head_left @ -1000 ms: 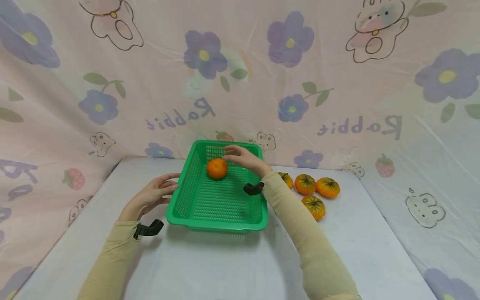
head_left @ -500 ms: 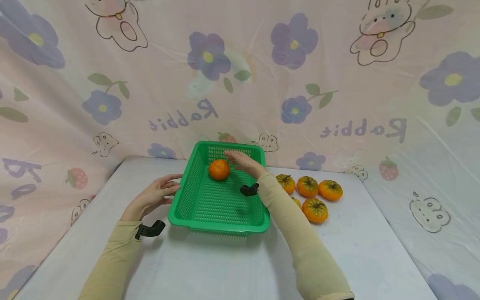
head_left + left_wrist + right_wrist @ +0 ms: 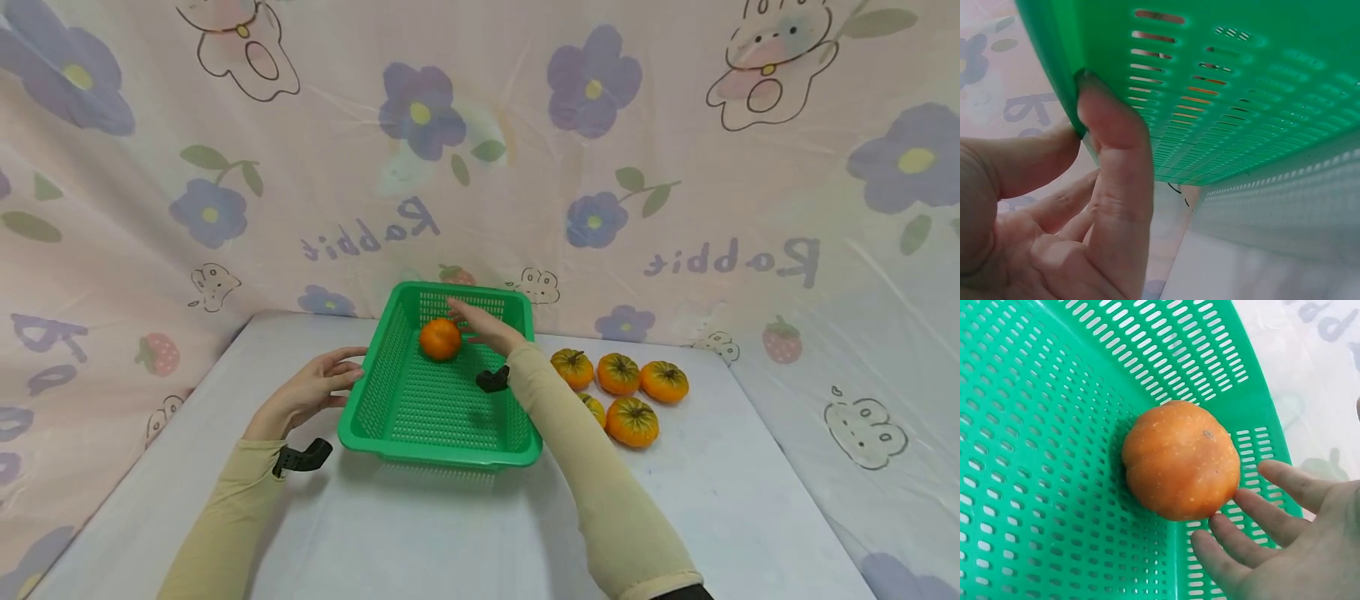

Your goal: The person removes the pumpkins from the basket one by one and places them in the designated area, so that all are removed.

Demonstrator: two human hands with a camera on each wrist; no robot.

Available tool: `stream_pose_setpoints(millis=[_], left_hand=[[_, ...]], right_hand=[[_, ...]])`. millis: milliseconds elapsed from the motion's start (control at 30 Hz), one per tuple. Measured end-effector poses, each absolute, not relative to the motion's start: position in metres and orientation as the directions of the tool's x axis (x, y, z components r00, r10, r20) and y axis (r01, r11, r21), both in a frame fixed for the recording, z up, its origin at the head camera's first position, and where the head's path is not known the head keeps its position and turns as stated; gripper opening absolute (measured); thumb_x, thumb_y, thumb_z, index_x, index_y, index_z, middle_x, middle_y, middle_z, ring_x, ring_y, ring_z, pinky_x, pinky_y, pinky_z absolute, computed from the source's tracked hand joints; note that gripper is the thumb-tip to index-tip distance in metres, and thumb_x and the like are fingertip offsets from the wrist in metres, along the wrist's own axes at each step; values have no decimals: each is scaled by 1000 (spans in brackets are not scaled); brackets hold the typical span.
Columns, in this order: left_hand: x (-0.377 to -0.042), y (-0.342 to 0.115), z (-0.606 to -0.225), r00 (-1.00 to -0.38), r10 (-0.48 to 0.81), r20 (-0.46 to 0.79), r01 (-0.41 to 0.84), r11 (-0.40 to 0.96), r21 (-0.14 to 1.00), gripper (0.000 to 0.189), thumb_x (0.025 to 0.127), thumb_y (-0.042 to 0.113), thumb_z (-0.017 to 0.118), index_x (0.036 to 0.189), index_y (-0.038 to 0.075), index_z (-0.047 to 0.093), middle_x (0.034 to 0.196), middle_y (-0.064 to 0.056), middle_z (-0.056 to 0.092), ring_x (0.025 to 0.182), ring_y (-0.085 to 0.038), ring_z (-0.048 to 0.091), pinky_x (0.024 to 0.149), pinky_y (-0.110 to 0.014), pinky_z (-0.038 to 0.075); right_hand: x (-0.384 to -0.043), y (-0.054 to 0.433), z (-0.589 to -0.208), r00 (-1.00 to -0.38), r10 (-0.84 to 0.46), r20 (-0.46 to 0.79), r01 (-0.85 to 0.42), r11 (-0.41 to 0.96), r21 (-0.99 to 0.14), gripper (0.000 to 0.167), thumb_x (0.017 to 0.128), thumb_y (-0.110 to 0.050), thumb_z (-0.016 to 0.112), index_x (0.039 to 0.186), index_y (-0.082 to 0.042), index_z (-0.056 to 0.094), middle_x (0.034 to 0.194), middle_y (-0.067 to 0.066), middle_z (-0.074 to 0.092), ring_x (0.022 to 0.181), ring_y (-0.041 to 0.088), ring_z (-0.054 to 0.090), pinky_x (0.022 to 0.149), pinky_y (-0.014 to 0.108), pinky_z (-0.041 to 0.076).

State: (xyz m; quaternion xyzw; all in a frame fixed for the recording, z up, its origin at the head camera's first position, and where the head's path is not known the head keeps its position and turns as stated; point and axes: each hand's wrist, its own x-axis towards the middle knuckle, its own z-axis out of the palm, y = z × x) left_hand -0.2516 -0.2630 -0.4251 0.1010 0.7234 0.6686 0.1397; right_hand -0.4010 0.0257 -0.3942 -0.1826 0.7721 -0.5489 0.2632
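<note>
A green plastic basket (image 3: 442,454) with slotted walls stands mid-table. Inside, near its back left corner, lies one small orange pumpkin (image 3: 440,339), its smooth underside showing in the right wrist view. My right hand (image 3: 487,327) reaches in over the basket's right part. Its spread, nearly straight fingers (image 3: 1266,512) come right up to the pumpkin's side. At the basket's left side, my left hand (image 3: 303,393) holds the rim: in the left wrist view one fingertip is tucked under the lip and another digit meets it from outside.
Several ribbed, orange-and-green small pumpkins (image 3: 632,422) are grouped on the white table (image 3: 720,500) right of the basket, one partly behind my right sleeve (image 3: 592,467). A printed curtain (image 3: 480,167) hangs right behind the table's back edge.
My right hand has lowered slightly and its fingers have straightened beside the pumpkin. The left hand keeps its place on the basket. The whole head view has shifted a little.
</note>
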Motion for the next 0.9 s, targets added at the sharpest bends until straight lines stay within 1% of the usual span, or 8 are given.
stream_pose_setpoints(millis=[233,433,533,700,900], left_hand=[[-252,-264,-425,-939,337,-73,-44,92,995,62,99,17,54,151,4,22,126,-25,48,99,-22,62,83,-41,54],[-252,-264,-424,-939,336,-75,-47,91,995,63,99,18,55,152,4,21,127,-27,46,99,-23,61,83,-39,55],[-252,-263,-424,-939,334,-81,-52,94,994,63,100,17,54,151,5,22,126,-26,47,100,-23,61,83,-39,54],[-253,-263,-423,-942,325,-85,-57,95,994,62,100,16,54,151,4,22,121,-22,50,98,-22,61,83,-40,54],[-253,-263,-424,-943,324,-80,-53,92,994,62,100,16,54,151,3,22,121,-23,50,97,-22,62,83,-40,55]], right_hand=[[-399,15,-396,-789,-578,-210,-37,386,-922,69,100,-53,37,147,-3,35,149,13,34,135,34,31,110,51,27],[-397,10,-402,-775,-611,-161,-132,405,-905,51,101,-38,47,141,-7,45,142,11,43,129,28,41,107,49,34],[-395,8,-405,-769,-618,-160,-157,426,-891,51,101,-33,50,143,-5,41,144,14,40,128,28,41,105,47,37],[-394,5,-408,-778,-604,-172,-120,412,-903,57,101,-32,48,147,-2,32,146,17,35,129,31,40,104,48,38],[-395,4,-411,-788,-582,-202,-29,363,-931,54,103,-30,45,146,1,33,144,17,38,127,32,43,104,46,39]])
